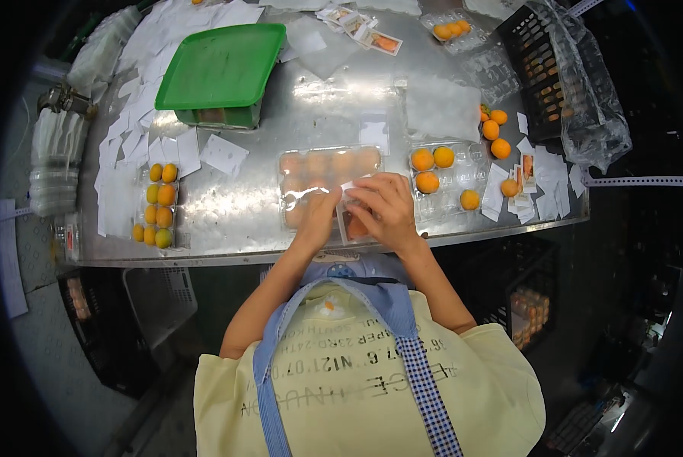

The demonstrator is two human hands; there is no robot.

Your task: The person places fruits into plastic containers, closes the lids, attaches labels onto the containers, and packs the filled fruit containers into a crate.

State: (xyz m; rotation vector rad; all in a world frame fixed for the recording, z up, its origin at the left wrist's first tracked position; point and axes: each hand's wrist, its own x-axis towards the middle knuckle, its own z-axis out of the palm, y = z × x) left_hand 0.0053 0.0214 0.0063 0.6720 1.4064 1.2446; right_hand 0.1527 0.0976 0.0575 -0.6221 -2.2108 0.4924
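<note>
My left hand (321, 216) and my right hand (388, 210) meet over the near right corner of a closed clear plastic fruit pack (313, 164). Rows of pale orange round fruit show through its lid. Between the hands is a small printed label (354, 229) with an orange picture and a white edge. Fingers of both hands are closed on it, the right ones curled over its top. My fingers hide part of the label. Just right of the pack lies an open clear tray (452, 169) with a few orange fruits in it.
A green lidded box (221, 68) stands at back left among scattered white papers (223, 154). A filled fruit tray (157, 204) lies left. Loose fruits (500, 148) and labels (528, 167) lie right. A black crate (536, 68) stands at back right, and stacked clear trays (54, 167) far left.
</note>
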